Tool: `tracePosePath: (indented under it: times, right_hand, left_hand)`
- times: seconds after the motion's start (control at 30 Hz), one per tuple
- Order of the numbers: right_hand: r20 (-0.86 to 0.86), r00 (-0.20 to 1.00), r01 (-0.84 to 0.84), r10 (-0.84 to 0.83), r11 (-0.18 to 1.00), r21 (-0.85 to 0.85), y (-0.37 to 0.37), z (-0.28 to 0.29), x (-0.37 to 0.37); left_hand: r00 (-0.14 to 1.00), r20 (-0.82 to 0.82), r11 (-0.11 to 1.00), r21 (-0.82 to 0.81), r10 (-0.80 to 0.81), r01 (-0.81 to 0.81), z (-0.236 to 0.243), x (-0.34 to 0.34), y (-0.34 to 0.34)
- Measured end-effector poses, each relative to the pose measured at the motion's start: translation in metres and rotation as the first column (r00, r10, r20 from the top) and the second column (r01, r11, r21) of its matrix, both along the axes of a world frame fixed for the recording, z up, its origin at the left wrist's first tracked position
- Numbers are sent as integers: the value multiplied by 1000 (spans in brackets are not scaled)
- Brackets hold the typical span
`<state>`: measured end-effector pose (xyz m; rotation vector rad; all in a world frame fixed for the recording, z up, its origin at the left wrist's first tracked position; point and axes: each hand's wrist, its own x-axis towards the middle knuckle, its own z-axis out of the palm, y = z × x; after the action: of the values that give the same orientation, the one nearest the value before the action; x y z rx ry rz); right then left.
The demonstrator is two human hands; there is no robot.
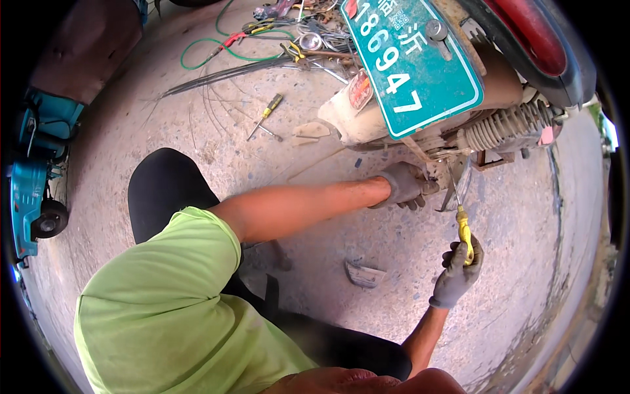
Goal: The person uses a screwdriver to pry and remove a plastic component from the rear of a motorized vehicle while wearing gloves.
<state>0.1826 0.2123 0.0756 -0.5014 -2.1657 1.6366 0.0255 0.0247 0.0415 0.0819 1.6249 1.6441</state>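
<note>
My right hand point(457, 270), in a grey glove, is wrapped round the yellow handle of a screwdriver point(464, 226). The shaft points up and away, its tip among the metal parts below the coil spring point(505, 128) of a motorbike. To the left of that tip, my left hand point(405, 185), gloved too, has its fingers curled together at the low rear parts. What they grip there is too small and dark to make out. A green plate point(420, 72) hangs on the bike's rear above both hands, and a thin metal stand-like piece point(461, 187) hangs between them.
On the concrete lie a yellow-and-black screwdriver point(270, 108) and a T-shaped metal tool point(264, 130). Farther off are pliers point(295, 54), a green cable point(190, 52) and a heap of metal parts. A dark block point(365, 274) lies before me. A teal vehicle point(29, 197) stands at left.
</note>
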Motion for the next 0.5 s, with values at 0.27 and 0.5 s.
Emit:
tracePosePath:
  times: [0.27,0.5]
  right_hand:
    - [11,1000,10,-11,1000,29,-8,4,0]
    - [-79,996,68,-51,969,237,-10,-7,3]
  left_hand:
    - [983,172,934,335,71,-126,-16,-20,16]
    - [992,42,953,277,115,-122,-10,-11,17]
